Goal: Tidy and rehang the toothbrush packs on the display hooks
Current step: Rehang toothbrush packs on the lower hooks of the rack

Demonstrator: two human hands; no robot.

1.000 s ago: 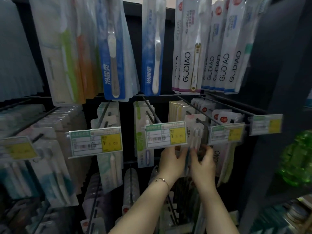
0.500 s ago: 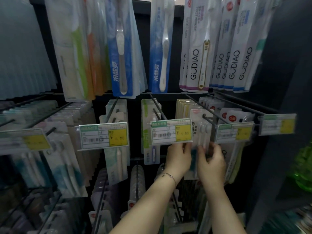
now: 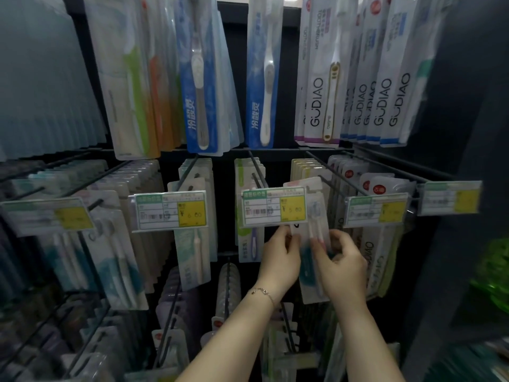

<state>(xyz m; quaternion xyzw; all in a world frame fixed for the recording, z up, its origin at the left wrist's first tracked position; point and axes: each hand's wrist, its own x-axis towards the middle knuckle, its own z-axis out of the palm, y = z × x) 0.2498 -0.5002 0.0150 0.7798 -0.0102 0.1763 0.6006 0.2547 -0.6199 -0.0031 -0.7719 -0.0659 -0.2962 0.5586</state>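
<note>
A dark rack (image 3: 278,78) fills the view, wire hooks running out toward us in tiers, and a dark side panel (image 3: 473,106) closes it off on the right. Up top hang long white packs (image 3: 385,78) lettered GUDIAO, with blue packs (image 3: 203,86) to their left. Below, rows of smaller packs sit deep on their hooks, each row fronted by a green-and-yellow price tag. Far right, something green (image 3: 493,271), too blurred to name. Now the middle: one pack (image 3: 316,216) is out front and tilted, its top tucked just behind the centre tag (image 3: 274,206), beside the hook (image 3: 256,168); whether it hangs on a hook, I can't tell. The left hand (image 3: 281,257) pinches its left edge right under the tag, fingertips together. The right hand (image 3: 341,263) has its fingers curled onto the right edge, gripping. A thin bracelet (image 3: 261,292) sits on the left wrist.
</note>
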